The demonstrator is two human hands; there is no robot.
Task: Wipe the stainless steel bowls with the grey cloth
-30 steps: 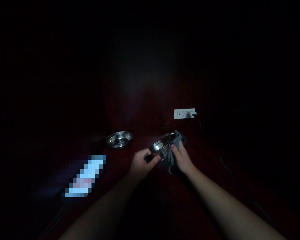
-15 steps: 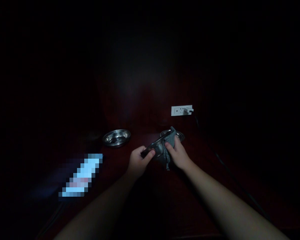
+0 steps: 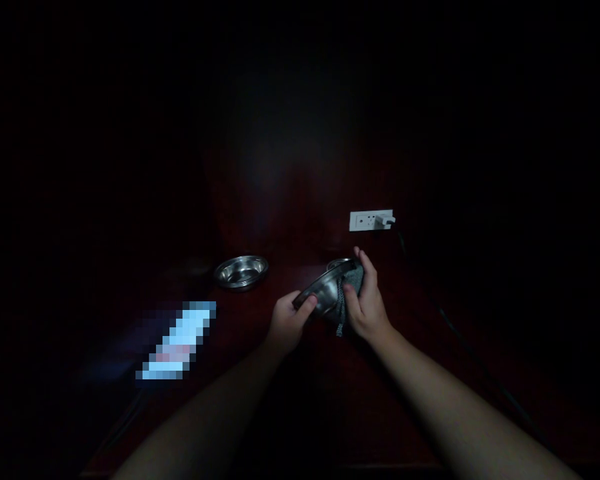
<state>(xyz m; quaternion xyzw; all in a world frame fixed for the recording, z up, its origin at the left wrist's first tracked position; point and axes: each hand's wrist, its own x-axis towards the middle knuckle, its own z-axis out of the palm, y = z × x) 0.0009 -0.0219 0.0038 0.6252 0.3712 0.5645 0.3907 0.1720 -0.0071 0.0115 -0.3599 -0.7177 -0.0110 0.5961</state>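
Observation:
The scene is very dark. My left hand [image 3: 286, 325] grips the near rim of a small steel bowl [image 3: 323, 295], which is tilted up on edge. My right hand [image 3: 366, 302] presses a grey cloth [image 3: 344, 300] against the bowl's right side, fingers curled round it. A strand of the cloth hangs down below the bowl. Behind my right hand, the rim of another steel bowl [image 3: 336, 263] just shows on the dark red table [image 3: 300, 400].
A second steel bowl [image 3: 241, 271] lies on the table to the left. A bright, blurred flat object [image 3: 177, 341] lies at the near left. A white wall socket [image 3: 371, 220] with a plug and a dark cable sits at the back right.
The bowl has tipped further on edge between my hands. My right hand with the cloth has slid up and round its far right side. The view has shifted a little.

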